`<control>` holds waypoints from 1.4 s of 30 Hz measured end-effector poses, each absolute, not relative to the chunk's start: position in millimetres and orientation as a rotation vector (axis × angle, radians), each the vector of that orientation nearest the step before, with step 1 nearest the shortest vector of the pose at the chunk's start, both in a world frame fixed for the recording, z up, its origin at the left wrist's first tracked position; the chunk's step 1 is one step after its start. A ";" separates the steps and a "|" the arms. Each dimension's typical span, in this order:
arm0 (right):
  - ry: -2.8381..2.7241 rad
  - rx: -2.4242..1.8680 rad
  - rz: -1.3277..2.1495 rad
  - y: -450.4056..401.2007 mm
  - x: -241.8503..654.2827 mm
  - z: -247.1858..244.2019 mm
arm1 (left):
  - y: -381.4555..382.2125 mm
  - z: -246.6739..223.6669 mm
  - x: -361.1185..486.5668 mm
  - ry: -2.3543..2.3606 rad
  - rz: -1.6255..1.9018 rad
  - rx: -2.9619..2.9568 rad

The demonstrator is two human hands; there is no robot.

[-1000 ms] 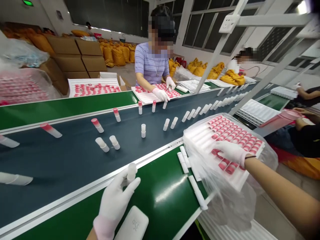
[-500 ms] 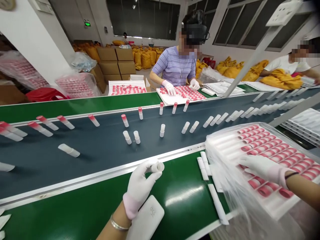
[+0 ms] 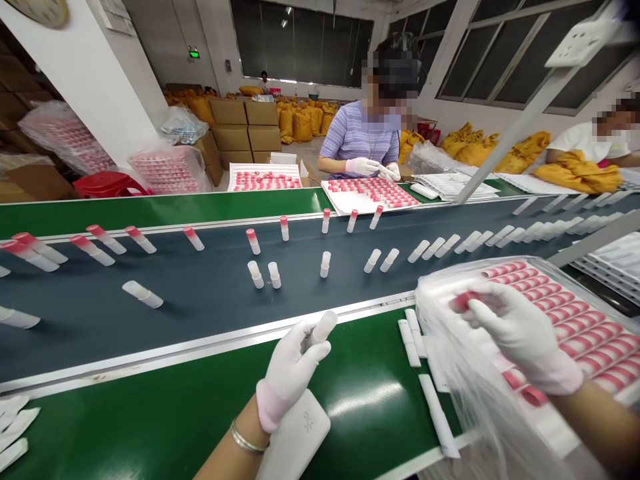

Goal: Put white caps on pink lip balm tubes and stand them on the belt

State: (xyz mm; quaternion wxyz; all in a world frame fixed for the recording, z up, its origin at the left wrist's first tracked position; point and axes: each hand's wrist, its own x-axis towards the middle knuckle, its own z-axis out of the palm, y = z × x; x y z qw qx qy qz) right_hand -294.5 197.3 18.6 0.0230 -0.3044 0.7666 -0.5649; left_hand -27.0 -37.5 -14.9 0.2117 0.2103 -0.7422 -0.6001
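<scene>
At a packing line, the left hand (image 3: 290,370) is gripping a white tube (image 3: 323,329) over the green table edge (image 3: 165,413), its long axis tilting up-right toward the belt (image 3: 200,300), while the right hand (image 3: 520,333) is pinching a pink cap (image 3: 461,301) above the tray (image 3: 575,320), seemingly about to join them, which needs alignment.

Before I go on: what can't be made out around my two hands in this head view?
- Pink cap: mostly covered by the right hand fingertips, so its grip is unclear.
- White tube: lower end hidden inside the left hand.
- Tray: near part veiled by crinkled plastic bag and cut by the right edge.
- White device: marking too small to read, part under the wrist.
</scene>
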 end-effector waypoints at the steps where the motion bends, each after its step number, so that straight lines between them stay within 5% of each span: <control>1: 2.186 -1.035 -1.840 180.0 -270.0 22.2 | -35.9 -16.4 -27.8 -2.073 -1.664 0.589; 7: 1.813 -1.296 -1.907 95.7 -163.0 35.6 | -34.1 -19.1 -23.3 -2.136 -1.632 0.486; 14: 1.848 -1.813 -1.476 84.3 -152.5 54.2 | -50.9 -8.3 -6.3 -2.155 -1.700 0.277; 25: 1.826 -1.259 -1.630 76.4 -106.7 73.8 | -33.1 -6.9 5.8 -2.023 -1.416 0.344; 42: 1.784 -1.472 -1.641 79.9 -107.1 91.0 | -23.1 14.3 15.8 -2.016 -1.510 0.323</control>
